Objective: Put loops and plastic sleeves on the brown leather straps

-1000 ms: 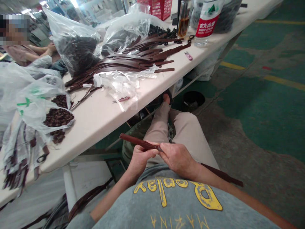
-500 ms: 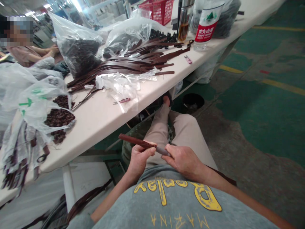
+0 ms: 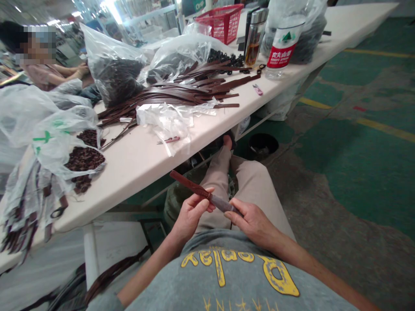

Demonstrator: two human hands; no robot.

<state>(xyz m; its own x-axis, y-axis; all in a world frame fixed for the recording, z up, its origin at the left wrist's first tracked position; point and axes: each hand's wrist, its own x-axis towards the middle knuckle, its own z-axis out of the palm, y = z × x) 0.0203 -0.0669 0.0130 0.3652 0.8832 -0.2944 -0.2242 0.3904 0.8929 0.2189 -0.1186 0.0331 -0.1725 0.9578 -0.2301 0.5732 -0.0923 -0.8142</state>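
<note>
Head view, as I see it remotely: my left hand (image 3: pixel 190 215) pinches a brown strap (image 3: pixel 188 182) between thumb and fingers; my right hand (image 3: pixel 253 219) grips its grey section (image 3: pixel 220 204). The strap slants above the lap (image 3: pixel 256 185); beyond, the table (image 3: pixel 129 179) bears brown strips (image 3: pixel 175 94).

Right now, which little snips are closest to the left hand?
The snips by the crumpled plastic; the other snips, near the red-labelled bottle, lie farther from the left hand.
</note>
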